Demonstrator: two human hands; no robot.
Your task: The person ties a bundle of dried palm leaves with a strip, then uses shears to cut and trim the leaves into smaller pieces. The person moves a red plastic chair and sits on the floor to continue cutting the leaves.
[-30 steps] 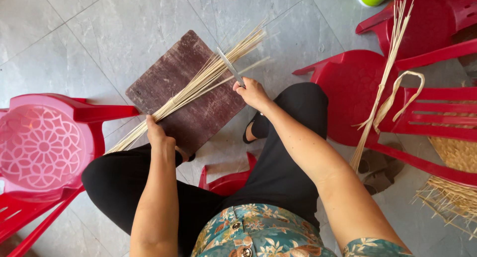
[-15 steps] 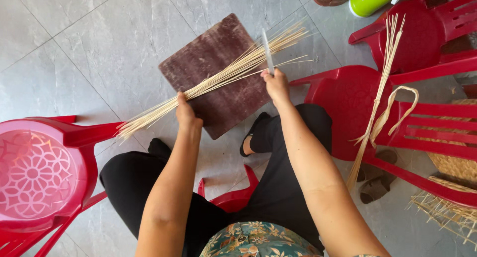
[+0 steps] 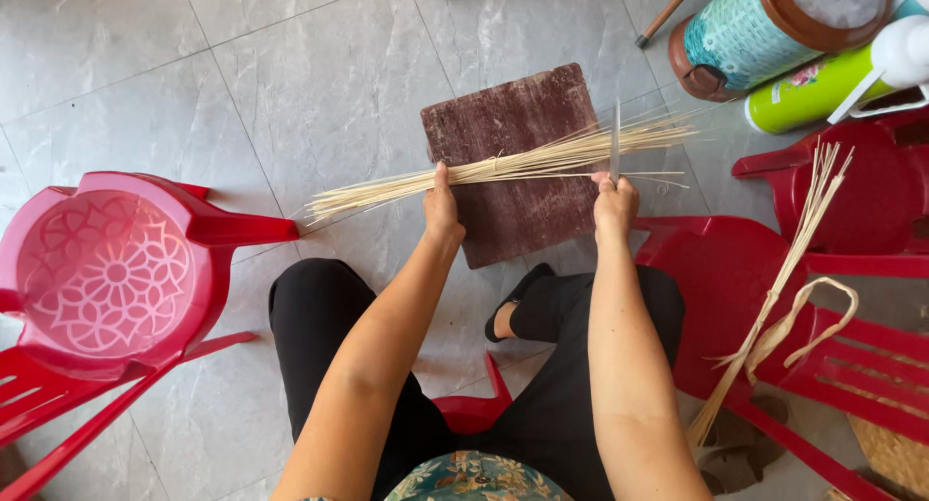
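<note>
The left hand [image 3: 442, 207] is clenched around a bundle of thin pale bamboo sticks [image 3: 503, 167]. The right hand [image 3: 614, 203] grasps a slim metal knife blade [image 3: 615, 141], upright against the sticks, above a dark reddish-brown wooden board [image 3: 518, 206].

The scene is lit brightly and evenly by soft daylight, and a dull sheen is spread over the grey floor tiles [image 3: 290, 85] to the left of the dark board [image 3: 513, 162]. Only faint, soft-edged shadows are cast, seen beneath the bundle of pale sticks [image 3: 503, 167] on that board and under the red chair [image 3: 116, 278] to its lower left. Focus is held sharp around the board, while slight softness and wide-angle stretching are noticed towards the frame corners, where the green bottle [image 3: 823, 90] at its upper right is glared almost white at its cap.
</note>
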